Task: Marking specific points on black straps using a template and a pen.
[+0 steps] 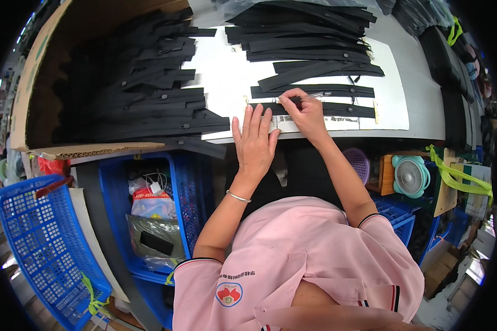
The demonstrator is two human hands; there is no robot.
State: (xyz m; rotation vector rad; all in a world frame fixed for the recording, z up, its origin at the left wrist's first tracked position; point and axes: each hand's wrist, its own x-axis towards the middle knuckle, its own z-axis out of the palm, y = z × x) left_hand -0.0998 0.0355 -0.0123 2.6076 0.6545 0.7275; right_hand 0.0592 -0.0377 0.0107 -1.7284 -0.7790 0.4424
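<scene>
My left hand (255, 135) lies flat, fingers stretched, on the left end of a black fabric strip (337, 109). That strip lies crosswise on a white board (392, 83) and has a small round button near its right side. Above the strip's left part, my right hand (309, 117) is closed around a slim silver pen (321, 94); its rear end sticks out to the right, and its tip is hidden by the fingers. Just beyond lies another black strip (348, 89), its left part partly behind the right hand.
More black strips (309, 41) are layered at the board's far side. A big heap of them (127, 94) fills a cardboard box (38, 71) on the left. Below stand blue baskets (44, 248), one with a phone (157, 243). A turquoise fan (411, 175) is at right.
</scene>
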